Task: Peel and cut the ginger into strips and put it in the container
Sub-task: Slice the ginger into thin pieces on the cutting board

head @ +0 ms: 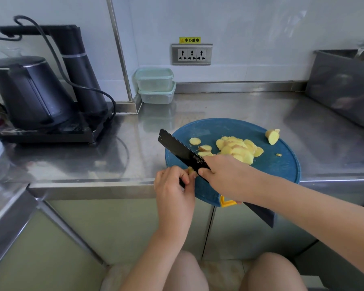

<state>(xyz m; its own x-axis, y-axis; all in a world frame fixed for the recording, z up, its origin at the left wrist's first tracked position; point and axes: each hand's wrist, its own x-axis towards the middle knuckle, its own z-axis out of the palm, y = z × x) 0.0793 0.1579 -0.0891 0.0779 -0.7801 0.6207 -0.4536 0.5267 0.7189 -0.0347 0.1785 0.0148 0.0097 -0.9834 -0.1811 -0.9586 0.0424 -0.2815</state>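
Grips a black knife [177, 147] in the right hand [223, 173], knuckles up, bare forearm reaching in from the lower right. Pinches a small ginger piece [190, 170] in the left hand [174, 190], fingers curled, forearm rising from below. Holds both hands just beside each other.

I see pale yellow ginger slices [237, 147] on a blue board [282, 169] with a yellow tab [227, 203]. The knife [177, 147] and kettle [25, 91] are black. The counter [229, 106] is silvery steel, and the clear containers [156, 86] have mint-green lids
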